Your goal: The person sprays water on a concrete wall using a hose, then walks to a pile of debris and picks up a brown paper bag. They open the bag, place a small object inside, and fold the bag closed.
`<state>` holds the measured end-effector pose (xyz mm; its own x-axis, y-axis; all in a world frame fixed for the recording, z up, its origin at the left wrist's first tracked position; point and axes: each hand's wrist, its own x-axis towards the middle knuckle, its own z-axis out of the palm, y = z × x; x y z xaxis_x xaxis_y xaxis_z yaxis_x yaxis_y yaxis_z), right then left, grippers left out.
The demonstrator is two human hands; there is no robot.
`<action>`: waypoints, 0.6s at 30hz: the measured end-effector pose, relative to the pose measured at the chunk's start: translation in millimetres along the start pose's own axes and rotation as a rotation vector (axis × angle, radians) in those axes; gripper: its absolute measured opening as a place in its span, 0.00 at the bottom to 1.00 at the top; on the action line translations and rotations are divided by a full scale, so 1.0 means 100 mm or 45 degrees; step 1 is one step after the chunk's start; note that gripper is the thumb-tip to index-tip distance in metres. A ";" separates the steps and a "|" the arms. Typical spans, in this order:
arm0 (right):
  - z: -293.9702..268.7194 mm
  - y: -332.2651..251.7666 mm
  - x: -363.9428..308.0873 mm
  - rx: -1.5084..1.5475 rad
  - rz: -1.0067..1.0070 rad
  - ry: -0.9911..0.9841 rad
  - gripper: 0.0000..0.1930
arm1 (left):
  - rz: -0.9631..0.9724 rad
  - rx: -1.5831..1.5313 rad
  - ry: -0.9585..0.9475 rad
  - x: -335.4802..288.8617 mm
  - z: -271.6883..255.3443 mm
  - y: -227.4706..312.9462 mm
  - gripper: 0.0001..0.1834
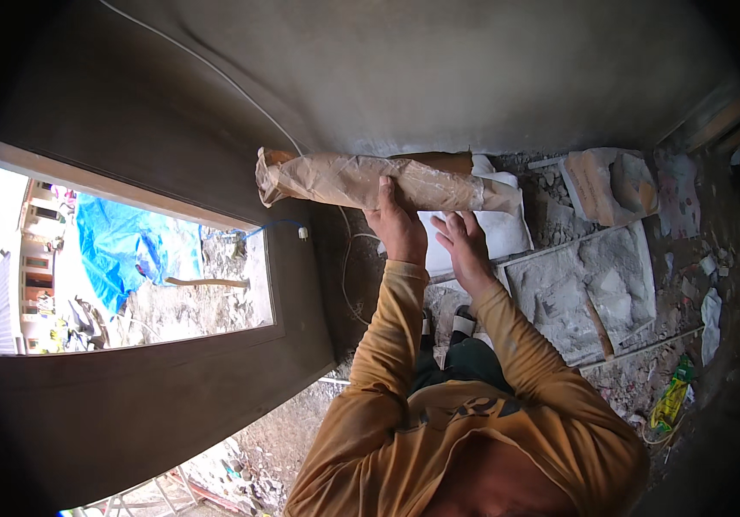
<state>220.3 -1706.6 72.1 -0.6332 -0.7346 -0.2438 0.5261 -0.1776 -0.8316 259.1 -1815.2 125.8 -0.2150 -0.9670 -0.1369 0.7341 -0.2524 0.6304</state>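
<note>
A long rolled-up brown paper sack (327,179), crumpled and dusted with white, lies crosswise in front of me at chest height or so. My left hand (397,222) grips it near its middle, the thumb pressed over the near side. Just below its right half is my right hand (465,246), fingers apart and partly bent, holding nothing that I can see. Behind the roll's right end a white sack (503,233) lies on the ground, partly hidden by the roll.
At right, a shallow tray (551,293) holds grey-white powder and a wooden-handled tool (599,327). Beyond it stands an opened paper bag (598,185). A cable (232,79) hangs down the grey wall. Left is a window opening (275,293); a yellow-green packet (671,396) lies among rubble.
</note>
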 end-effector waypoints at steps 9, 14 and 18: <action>0.37 -0.77 0.07 0.337 -0.516 -0.307 0.28 | 0.065 -0.195 -0.256 -0.32 0.51 0.55 0.12; -0.54 -0.83 -0.11 -0.029 -0.471 -0.315 0.33 | 0.315 0.114 -0.411 0.13 0.02 1.24 0.10; -0.32 -1.36 -0.23 -0.882 -0.793 -0.239 0.25 | 0.130 0.562 -0.595 0.19 -0.31 1.57 0.10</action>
<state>145.4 -1644.7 174.9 -0.5529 -0.7428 0.3775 -0.3674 -0.1893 -0.9106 390.4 -1874.2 198.0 -0.4890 -0.8429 0.2244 0.4533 -0.0258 0.8910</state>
